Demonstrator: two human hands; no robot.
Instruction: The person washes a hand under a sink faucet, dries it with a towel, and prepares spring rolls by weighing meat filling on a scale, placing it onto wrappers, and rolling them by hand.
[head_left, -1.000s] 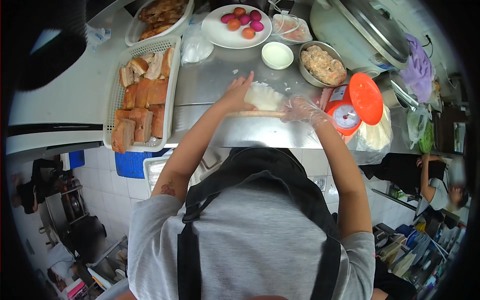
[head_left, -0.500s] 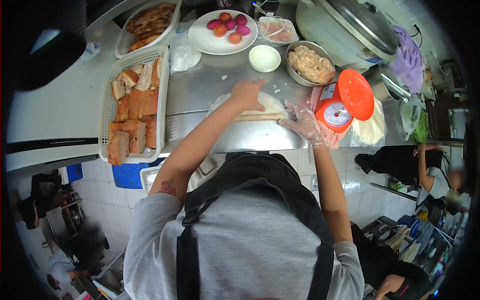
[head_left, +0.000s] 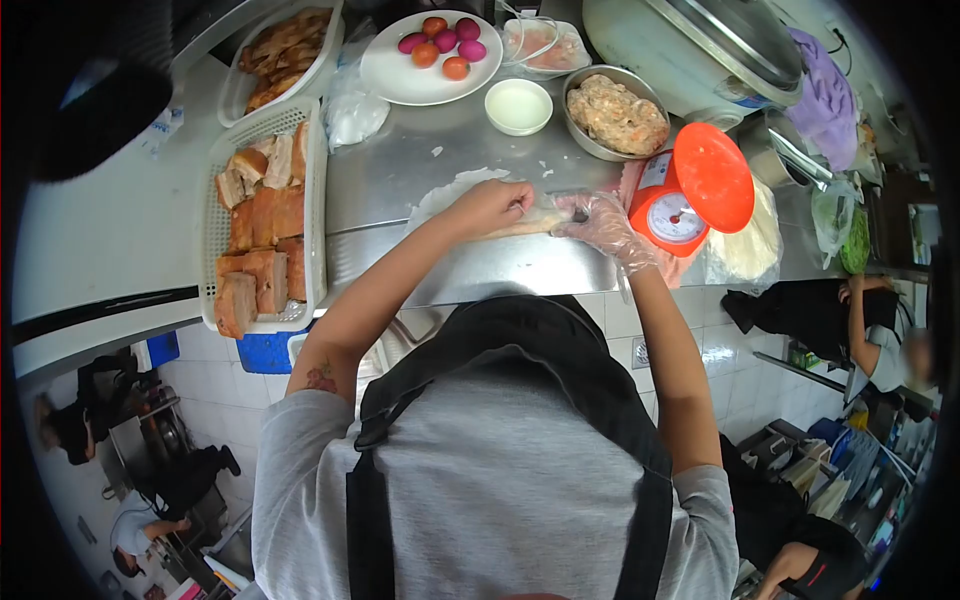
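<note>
A thin white wrapper sheet [head_left: 432,205] lies on the steel counter in front of me, with a pale roll of filling [head_left: 532,228] along its near side. My bare left hand [head_left: 492,208] is closed over the sheet, its fingertips pinching the wrapper. At the roll's right end, my right hand [head_left: 606,232], in a clear plastic glove, has thumb and fingers closed on the wrapped edge. An orange dial scale [head_left: 677,218] stands just right of the gloved hand. Behind it sits a metal bowl of minced filling [head_left: 617,115]. My palms hide part of the sheet.
A white bowl [head_left: 519,107] and a plate [head_left: 385,82] with red and purple eggs or fruit stand behind. On the left is a basket [head_left: 321,200] of roast meat pieces. A large lidded pot [head_left: 640,60] is at back right. Other people work behind me.
My left hand has gone from spread fingers to a closed pinch on the wrapper. My right fingers have closed at the roll's end. The wrapper's far edge is drawn over the filling.
</note>
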